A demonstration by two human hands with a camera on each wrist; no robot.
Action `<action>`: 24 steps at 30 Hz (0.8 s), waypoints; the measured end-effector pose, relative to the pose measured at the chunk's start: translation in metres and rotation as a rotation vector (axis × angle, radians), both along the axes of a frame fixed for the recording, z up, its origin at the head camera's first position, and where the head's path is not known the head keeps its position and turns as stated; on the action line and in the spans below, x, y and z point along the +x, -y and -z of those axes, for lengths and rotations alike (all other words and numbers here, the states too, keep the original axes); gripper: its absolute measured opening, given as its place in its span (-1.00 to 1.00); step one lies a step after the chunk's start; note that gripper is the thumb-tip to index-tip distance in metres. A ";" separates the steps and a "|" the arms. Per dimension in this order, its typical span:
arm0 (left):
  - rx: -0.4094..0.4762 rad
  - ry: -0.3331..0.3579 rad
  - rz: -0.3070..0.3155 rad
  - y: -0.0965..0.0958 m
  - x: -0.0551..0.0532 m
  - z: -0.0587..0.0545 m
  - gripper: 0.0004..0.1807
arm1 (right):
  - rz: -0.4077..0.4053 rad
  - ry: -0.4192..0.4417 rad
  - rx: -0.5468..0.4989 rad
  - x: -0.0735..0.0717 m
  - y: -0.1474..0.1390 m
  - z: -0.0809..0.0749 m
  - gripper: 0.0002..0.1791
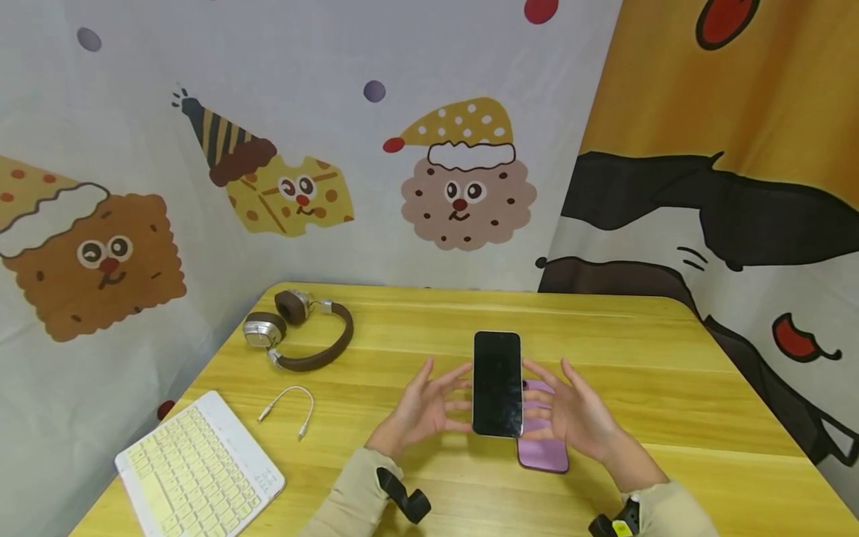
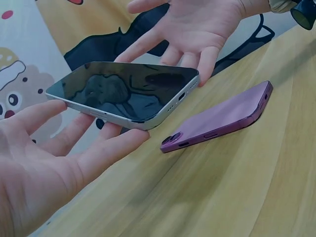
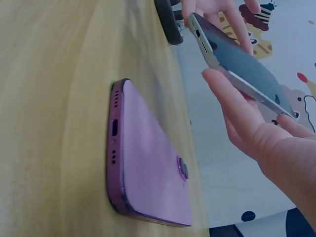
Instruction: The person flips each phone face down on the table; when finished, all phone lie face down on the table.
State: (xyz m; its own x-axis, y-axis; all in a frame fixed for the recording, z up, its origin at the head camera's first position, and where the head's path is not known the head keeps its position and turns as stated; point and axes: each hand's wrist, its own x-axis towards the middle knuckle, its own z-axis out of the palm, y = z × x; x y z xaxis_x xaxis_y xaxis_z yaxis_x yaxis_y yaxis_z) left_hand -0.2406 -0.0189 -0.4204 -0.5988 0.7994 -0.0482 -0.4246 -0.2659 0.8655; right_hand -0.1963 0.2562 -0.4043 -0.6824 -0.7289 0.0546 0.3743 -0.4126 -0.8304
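A smartphone (image 1: 497,384) with a dark screen and silver frame is held above the table, screen up. My left hand (image 1: 429,408) carries its left edge on outstretched fingers, palm up. Along the opposite edge, the straight fingers of my right hand (image 1: 579,412) support it from below. Both thumbs stand away from the phone, as the head view shows. Beneath and slightly right lies a purple phone (image 3: 148,163), back side up on the wood, its camera lenses at the far end. In the head view the raised phone and my right fingers cover part of it.
Brown and silver headphones (image 1: 322,359) lie at the table's back left. A short white cable (image 1: 290,389) curves in front of them. At the front left is a white keyboard (image 1: 201,470) with pale yellow keys. Printed curtains (image 1: 376,246) stand behind the wooden table (image 1: 671,373).
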 end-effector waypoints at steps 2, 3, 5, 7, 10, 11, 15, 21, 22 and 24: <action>0.005 0.009 0.002 0.001 0.000 0.000 -0.20 | -0.007 0.004 -0.013 0.000 -0.001 0.002 -0.34; 0.007 0.013 0.001 0.001 0.000 0.001 -0.19 | -0.007 0.003 -0.014 0.000 -0.001 0.002 -0.33; 0.007 0.011 0.002 0.001 -0.001 0.001 -0.16 | -0.002 0.002 -0.009 0.000 0.000 0.003 -0.33; 0.001 0.004 0.002 0.001 -0.001 0.001 -0.14 | 0.008 0.000 0.003 0.000 0.000 0.003 -0.33; -0.004 -0.007 -0.004 0.001 -0.001 0.000 -0.15 | 0.019 -0.011 0.013 0.000 0.000 0.002 -0.34; -0.007 -0.012 -0.007 0.001 -0.001 -0.001 -0.16 | 0.023 -0.015 0.015 0.000 0.001 0.001 -0.35; -0.020 -0.018 -0.031 0.000 0.000 -0.002 -0.20 | 0.036 -0.029 0.032 0.000 0.003 0.000 -0.36; -0.032 -0.026 -0.055 0.001 0.001 -0.003 -0.21 | 0.022 -0.032 0.025 -0.002 0.006 0.001 -0.34; -0.030 -0.025 -0.056 0.001 0.001 -0.003 -0.21 | 0.014 -0.033 0.020 -0.002 0.007 0.001 -0.33; -0.020 -0.021 -0.055 0.002 0.002 -0.003 -0.20 | 0.003 -0.031 0.018 -0.002 0.008 0.002 -0.32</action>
